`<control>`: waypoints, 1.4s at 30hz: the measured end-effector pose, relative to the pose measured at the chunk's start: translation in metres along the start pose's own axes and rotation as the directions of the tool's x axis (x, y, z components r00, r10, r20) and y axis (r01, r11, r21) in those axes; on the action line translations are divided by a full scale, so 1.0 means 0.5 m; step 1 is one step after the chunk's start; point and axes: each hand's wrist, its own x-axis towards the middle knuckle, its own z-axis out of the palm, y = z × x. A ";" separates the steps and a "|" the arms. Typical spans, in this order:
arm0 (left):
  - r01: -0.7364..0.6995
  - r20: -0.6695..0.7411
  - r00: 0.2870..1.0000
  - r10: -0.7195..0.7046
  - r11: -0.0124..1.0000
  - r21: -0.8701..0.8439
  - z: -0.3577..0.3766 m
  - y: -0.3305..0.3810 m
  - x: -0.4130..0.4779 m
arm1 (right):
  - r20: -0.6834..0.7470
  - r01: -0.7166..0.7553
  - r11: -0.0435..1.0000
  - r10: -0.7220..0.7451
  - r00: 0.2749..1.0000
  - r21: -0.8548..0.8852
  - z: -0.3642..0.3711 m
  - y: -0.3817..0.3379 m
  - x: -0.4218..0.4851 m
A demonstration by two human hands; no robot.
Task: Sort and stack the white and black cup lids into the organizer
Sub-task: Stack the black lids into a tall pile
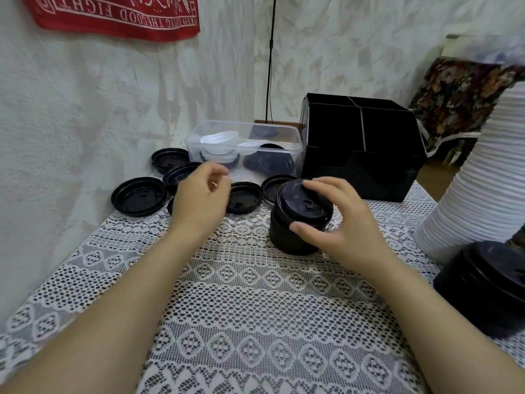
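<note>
While no lids show in the black divided organizer (pixel 360 155), progress: early, in my judgement.
Right hand (pixel 341 223): fingers and thumb curled round a short stack of black plastic cup lids (pixel 295 237), standing on the lace-covered tabletop (pixel 255 308).
Left hand (pixel 201 197): fingers loosely curled, nothing held.
Remaining: loose black lids (pixel 139 196); mixed lids in clear plastic tub (pixel 244 146); tall white lid stack (pixel 468 180).
Writing: red cloth (pixel 119 15), inverted, "THE GOOD FIGHT".

Evidently a home: lace tablecloth (pixel 241 294), red banner (pixel 113 15) on the wall (pixel 85 109) (floral cloth (pixel 454 92) beside).
</note>
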 end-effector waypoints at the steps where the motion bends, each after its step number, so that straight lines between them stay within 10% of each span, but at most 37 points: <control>1: -0.057 0.058 0.997 0.048 0.984 0.169 0.003 -0.010 -0.001 | 0.032 -0.022 1.000 0.022 0.999 -0.014 0.002 0.002 0.000; 6: -0.228 0.381 0.923 0.048 0.868 0.442 0.019 -0.029 -0.005 | 0.102 -0.081 0.996 0.084 0.991 -0.029 0.010 0.010 0.003; 17: -0.277 0.360 0.926 0.109 0.847 0.455 0.017 -0.032 -0.003 | 0.161 -0.198 0.980 0.194 0.968 0.014 0.012 0.014 0.001; 25: 0.058 0.118 0.992 -0.037 0.983 -0.175 0.014 0.003 -0.006 | 0.155 -0.169 0.985 0.173 0.973 -0.038 0.009 0.009 -0.002; 30: 0.355 0.372 0.923 -0.103 0.603 -0.714 0.000 0.024 -0.012 | 0.113 -0.064 0.997 0.067 0.991 -0.034 0.006 0.000 0.003; 35: 0.471 0.553 0.819 0.152 0.372 -0.800 -0.016 0.030 -0.022 | -0.068 0.169 0.984 -0.165 0.984 0.055 0.008 -0.021 0.001; 42: 0.501 0.703 0.641 0.308 0.526 -0.688 -0.016 0.027 -0.033 | -0.081 0.278 0.954 -0.271 0.959 0.111 0.013 -0.037 -0.005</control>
